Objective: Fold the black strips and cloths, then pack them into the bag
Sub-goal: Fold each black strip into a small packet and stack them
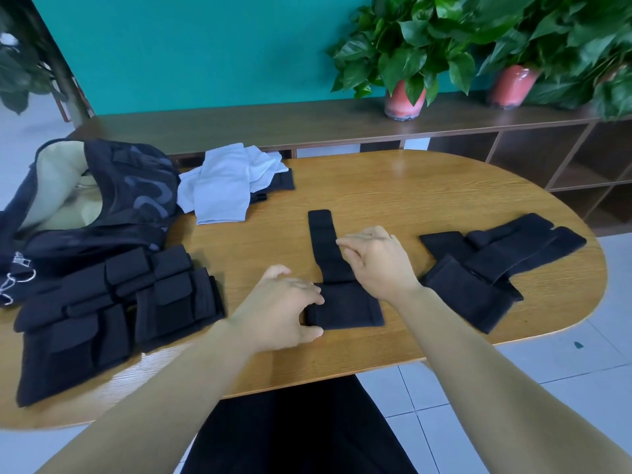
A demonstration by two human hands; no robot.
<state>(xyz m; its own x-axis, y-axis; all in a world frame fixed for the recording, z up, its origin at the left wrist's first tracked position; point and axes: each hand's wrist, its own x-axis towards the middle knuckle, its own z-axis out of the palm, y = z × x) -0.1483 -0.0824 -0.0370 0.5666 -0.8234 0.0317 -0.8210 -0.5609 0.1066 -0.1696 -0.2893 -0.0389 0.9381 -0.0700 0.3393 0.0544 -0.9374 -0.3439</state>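
Observation:
A black strip (325, 244) with a wide pad at its near end lies in the middle of the wooden table (410, 200). My left hand (284, 306) pinches the pad's left edge between thumb and fingers. My right hand (376, 261) rests on the strip's narrow part, fingers curled over its right edge. A pile of more black strips (492, 261) lies to the right. A black bag (92, 200) with a pale lining stands open at the far left. Folded black padded pieces (113, 309) lie in front of the bag.
Pale blue-white cloths (229, 186) lie at the back of the table over another black piece (282, 179). Behind the table runs a wooden shelf (273, 124) bearing two potted plants (407, 97). The table's front edge is close to my lap.

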